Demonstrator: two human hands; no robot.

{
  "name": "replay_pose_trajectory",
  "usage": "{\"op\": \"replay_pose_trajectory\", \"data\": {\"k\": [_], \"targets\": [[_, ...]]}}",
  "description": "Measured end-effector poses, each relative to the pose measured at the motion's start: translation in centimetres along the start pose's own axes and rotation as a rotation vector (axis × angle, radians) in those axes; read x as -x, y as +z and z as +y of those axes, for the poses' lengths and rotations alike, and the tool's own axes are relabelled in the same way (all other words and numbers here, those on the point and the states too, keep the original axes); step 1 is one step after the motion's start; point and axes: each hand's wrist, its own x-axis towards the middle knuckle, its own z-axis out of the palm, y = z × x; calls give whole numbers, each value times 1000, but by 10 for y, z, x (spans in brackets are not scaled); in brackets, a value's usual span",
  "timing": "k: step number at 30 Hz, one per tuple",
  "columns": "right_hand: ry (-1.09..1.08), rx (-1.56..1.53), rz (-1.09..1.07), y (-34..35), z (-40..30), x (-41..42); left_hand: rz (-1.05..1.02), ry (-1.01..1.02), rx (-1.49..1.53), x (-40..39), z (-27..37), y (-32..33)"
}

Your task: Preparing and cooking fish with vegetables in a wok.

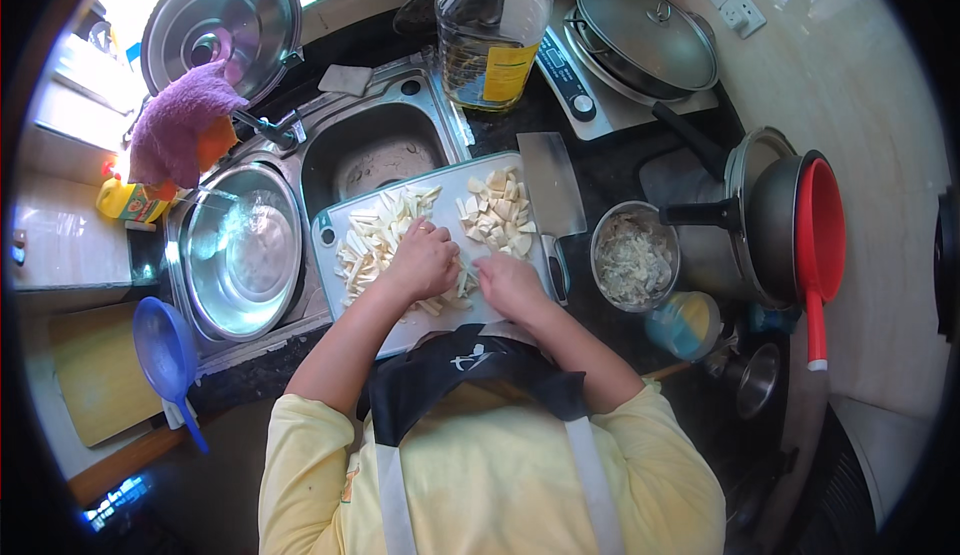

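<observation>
A white cutting board [401, 337] with a teal edge lies before me, its left side over the sink rim. My left hand [429, 264] is over a spread of pale cut sticks [367, 243], fingers curled down. Close beside it, my right hand [511, 285] has its fingertips near the sticks at the middle of the board. Whether either hand grips a piece is hidden. Above my right hand sits a pile of pale chunks [499, 213]. Along the board's right edge lies a cleaver [551, 183], blade away from me, out of both hands.
Right of the cleaver stands a metal bowl [634, 296] of pale shredded food, near stacked pans [772, 202] and a red pan [821, 232]. An oil jug [491, 37] and cooktop [570, 89] stand behind. Left are a sink basin [390, 150], steel basin [244, 255] and blue strainer [165, 345].
</observation>
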Motion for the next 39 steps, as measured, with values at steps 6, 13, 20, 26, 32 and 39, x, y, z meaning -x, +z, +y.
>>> {"op": "replay_pose_trajectory", "data": {"k": [6, 13, 20, 26, 32, 39], "targets": [[-317, 220, 379, -5, 9, -46, 117, 19, 137, 2, -4, -19], [-262, 291, 437, 4, 19, -48, 212, -60, 138, 5, -22, -27], [-153, 242, 382, 3, 10, -50, 196, -53, -51, -31, -29, -10], [-201, 248, 333, 1, 14, -63, 119, -69, -31, -49, -33, 2], [-193, 207, 378, 4, 15, -65, 65, -36, -53, -39, -37, -4], [-179, 190, 351, 8, 12, -77, 196, -34, -17, -37, -42, 0]]}}
